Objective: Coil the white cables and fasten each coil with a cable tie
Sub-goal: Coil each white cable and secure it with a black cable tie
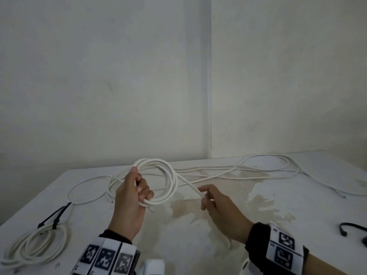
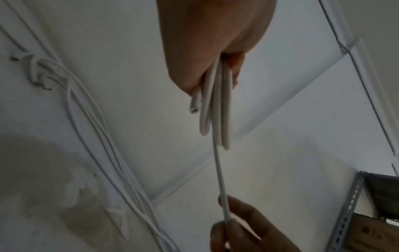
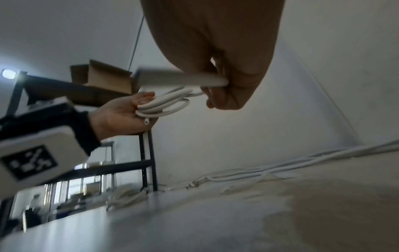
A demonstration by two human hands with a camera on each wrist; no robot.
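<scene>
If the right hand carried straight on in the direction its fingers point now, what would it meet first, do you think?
Probably the coil held in the left hand. The right hand points up-left along the cable strand it pinches, which leads into those loops; depth is uncertain.

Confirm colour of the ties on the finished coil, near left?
Black: two cable ties on the white finished coil. Head view shows it best.

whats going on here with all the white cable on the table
A person is winding a white cable into a coil. The left hand grips the coil above the table, while the right hand pinches the free strand leading off it. More loose cables lie along the back. At the near left lies a finished coil with black cable ties on it. Another black tie lies at the right edge.
</scene>
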